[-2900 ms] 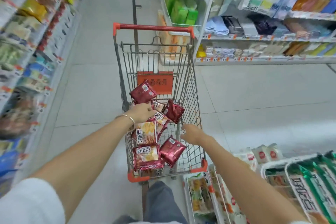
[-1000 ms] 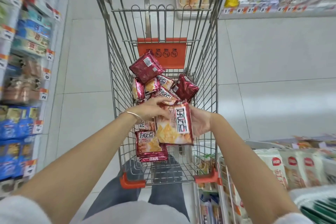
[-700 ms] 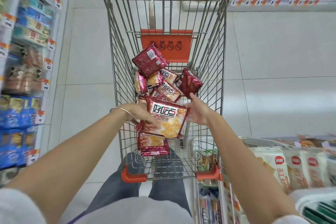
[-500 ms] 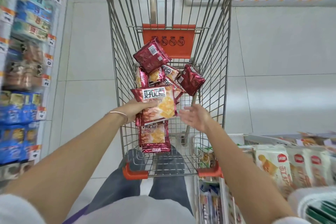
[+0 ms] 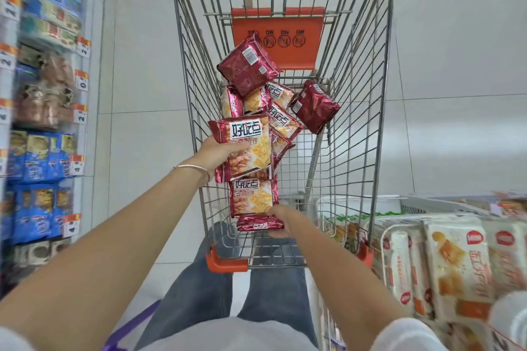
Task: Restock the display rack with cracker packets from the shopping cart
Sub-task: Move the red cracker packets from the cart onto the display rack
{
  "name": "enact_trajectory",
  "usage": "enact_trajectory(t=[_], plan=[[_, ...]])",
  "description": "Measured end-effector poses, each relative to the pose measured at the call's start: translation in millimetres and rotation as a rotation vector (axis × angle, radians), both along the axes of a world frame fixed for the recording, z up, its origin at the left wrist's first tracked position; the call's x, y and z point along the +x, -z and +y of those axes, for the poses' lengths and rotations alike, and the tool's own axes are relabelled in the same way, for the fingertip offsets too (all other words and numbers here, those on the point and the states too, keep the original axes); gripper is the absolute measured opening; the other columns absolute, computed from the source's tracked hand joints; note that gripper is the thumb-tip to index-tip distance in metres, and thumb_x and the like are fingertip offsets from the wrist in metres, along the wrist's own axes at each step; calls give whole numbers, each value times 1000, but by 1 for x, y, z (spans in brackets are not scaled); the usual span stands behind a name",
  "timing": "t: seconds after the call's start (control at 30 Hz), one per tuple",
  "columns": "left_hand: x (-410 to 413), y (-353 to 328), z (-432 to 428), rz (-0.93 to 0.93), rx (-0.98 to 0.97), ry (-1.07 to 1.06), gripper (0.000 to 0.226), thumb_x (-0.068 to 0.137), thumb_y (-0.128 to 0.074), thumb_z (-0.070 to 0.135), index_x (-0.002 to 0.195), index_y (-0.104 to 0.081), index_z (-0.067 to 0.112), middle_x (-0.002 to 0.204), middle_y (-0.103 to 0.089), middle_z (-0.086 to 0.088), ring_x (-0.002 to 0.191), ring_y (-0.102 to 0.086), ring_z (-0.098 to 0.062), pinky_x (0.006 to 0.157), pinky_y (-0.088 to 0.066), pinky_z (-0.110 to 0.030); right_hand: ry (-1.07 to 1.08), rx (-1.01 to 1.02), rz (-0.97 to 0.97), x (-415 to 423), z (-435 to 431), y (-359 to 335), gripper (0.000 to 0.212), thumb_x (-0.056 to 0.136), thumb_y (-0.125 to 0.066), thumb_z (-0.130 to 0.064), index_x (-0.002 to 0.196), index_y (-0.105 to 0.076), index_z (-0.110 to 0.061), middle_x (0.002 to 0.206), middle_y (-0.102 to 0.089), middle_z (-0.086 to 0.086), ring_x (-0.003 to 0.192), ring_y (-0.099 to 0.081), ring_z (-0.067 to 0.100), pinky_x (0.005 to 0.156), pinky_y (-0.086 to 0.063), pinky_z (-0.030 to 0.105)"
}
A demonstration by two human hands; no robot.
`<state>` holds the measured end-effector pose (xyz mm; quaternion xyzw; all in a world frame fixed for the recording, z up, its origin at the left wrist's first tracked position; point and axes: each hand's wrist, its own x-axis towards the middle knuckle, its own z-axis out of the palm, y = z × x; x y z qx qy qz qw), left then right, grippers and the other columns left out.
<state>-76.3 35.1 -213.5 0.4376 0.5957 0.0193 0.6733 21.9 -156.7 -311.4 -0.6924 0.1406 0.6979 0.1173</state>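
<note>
On the far left, blurred store shelves (image 5: 48,122) of blue and brown snack bags are running down the aisle. The person's left hand (image 5: 219,151), a thin bangle on its wrist, is gripping a red cracker packet (image 5: 248,145) by its left edge and holding it face up just above the near half of the shopping cart (image 5: 379,94). A second ago both hands were steadying this packet; now the left hand is carrying it alone.

Behind it, loose packets (image 5: 279,111) are lying jumbled toward the far end of the wire basket. Nearer the person, the right hand (image 5: 281,222), which was hovering empty beside the held packet half a second ago, is now reaching down and closing thumb over and fingers under the near corner of the stacked packets (image 5: 252,196) lying at the cart's near end.

At the far right, the wire display rack (image 5: 356,202) is standing against the cart, holding pale packets (image 5: 456,259). The person seems to be gathering several packets before turning to the rack, so nothing from this handful is shelved yet.
</note>
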Motion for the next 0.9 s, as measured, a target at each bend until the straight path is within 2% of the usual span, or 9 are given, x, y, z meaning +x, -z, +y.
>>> enact_trajectory(t=[0.07,0.13,0.23,0.37,0.47,0.53,0.6,0.73,0.9], plan=[[0,1,0,-1,15,12,36,82,-81,14,116,-69,9,97,-75,-2,72,-72,-4,76,-59,-29,40,-21,59,13,-5,0,22,93,-65,-11,112,-54,-8,120,-63,11,105,-64,25,73,-61,33],[1,-2,0,0,8,13,39,82,-82,17,118,-70,10,103,-75,-4,83,-72,-11,85,-58,-33,68,-13,114,36,-10,-6,26,92,-66,-8,115,-55,-5,105,-66,11,94,-65,22,76,-60,32],[5,-10,1,6,6,2,42,81,-83,20,120,-69,13,110,-75,-5,96,-71,-16,89,-57,-35,84,86,141,78,-14,-37,33,88,-70,-7,118,-57,-1,105,-66,13,87,-63,21,79,-60,28],[11,-23,2,-2,-19,-19,43,81,-84,21,120,-68,13,107,-75,-5,95,-71,-19,87,-57,-37,32,385,-41,126,-7,-101,32,86,-72,-12,115,-61,-4,107,-71,15,96,-67,22,83,-57,28],[10,-27,6,-19,-59,-29,81,52,-95,51,120,-68,16,114,-75,-8,106,-70,-28,102,-51,-52,-1,586,-175,146,3,-151,31,87,-71,-10,116,-60,-14,109,-71,10,103,-67,22,86,-55,31],[2,-1,14,12,-54,-25,123,30,-91,75,132,-61,13,130,-66,-8,118,-64,-30,105,-48,-56,11,646,-278,151,9,-174,31,86,-73,-10,114,-59,-14,101,-72,6,89,-69,17,82,-56,29],[0,10,19,32,-77,11,139,32,-84,85,145,-47,14,147,-53,-6,129,-56,-31,106,-44,-59,67,677,-381,151,18,-190,26,85,-74,-8,108,-61,-11,89,-73,5,71,-67,12,65,-54,23],[9,-21,6,6,-107,138,128,45,-78,87,151,-36,30,152,-48,-6,137,-48,-32,111,-36,-63,140,646,-408,150,53,-210,32,84,-77,-15,104,-63,6,77,-74,8,59,-69,11,52,-54,18],[20,-37,-11,5,-101,251,111,55,-63,94,144,-45,30,136,-62,-6,126,-58,-31,109,-41,-59,-104,557,-453,137,107,-217,33,81,-80,-25,84,-64,3,63,-70,11,49,-66,20,45,-54,23]])
